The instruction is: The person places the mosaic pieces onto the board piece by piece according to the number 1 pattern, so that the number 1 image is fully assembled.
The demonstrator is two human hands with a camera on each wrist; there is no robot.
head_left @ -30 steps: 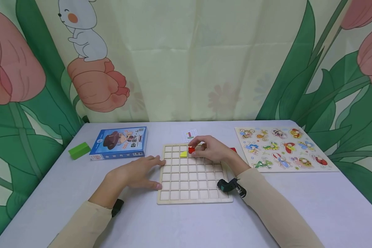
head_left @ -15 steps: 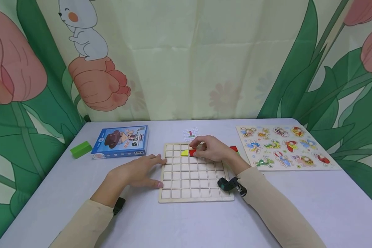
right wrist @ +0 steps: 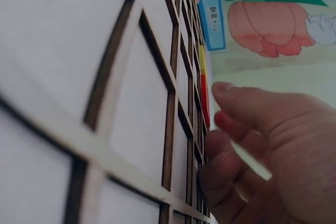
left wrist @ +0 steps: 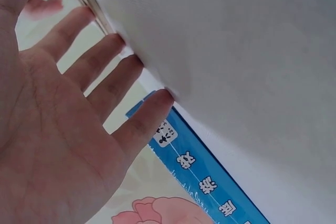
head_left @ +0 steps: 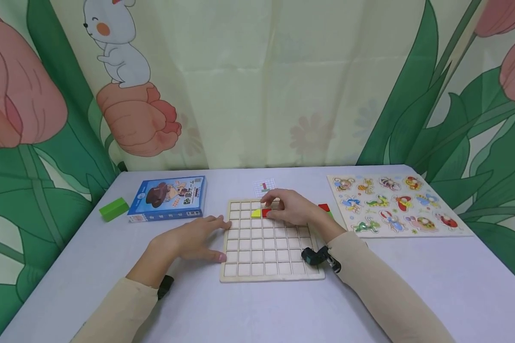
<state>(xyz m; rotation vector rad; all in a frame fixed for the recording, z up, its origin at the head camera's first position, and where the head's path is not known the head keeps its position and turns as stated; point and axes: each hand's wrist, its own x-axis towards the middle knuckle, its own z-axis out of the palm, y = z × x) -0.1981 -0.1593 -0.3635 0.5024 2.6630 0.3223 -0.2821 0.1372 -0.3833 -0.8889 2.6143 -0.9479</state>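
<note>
A wooden grid board [head_left: 257,255] lies in the middle of the table. In its top rows sit a yellow tile [head_left: 256,213] and, directly to the right, a red tile [head_left: 265,213]. My right hand [head_left: 289,208] has its curled fingertips at the red tile and covers its right part. From the right wrist view, the red tile [right wrist: 205,98] lies low in the grid, close to the thumb and index finger. My left hand [head_left: 193,239] rests at the board's left edge, fingers spread and straight; the left wrist view shows its open palm [left wrist: 58,124].
A small pattern card [head_left: 263,186] lies behind the board. At left are a blue game box [head_left: 167,197] and a green block [head_left: 113,209]. An insect picture board [head_left: 395,205] is at right. Another red piece [head_left: 324,207] shows behind the right wrist.
The red tile has gone from raised and tilted in my right fingers to lying flat beside the yellow tile. My left hand keeps its place at the board's edge.
</note>
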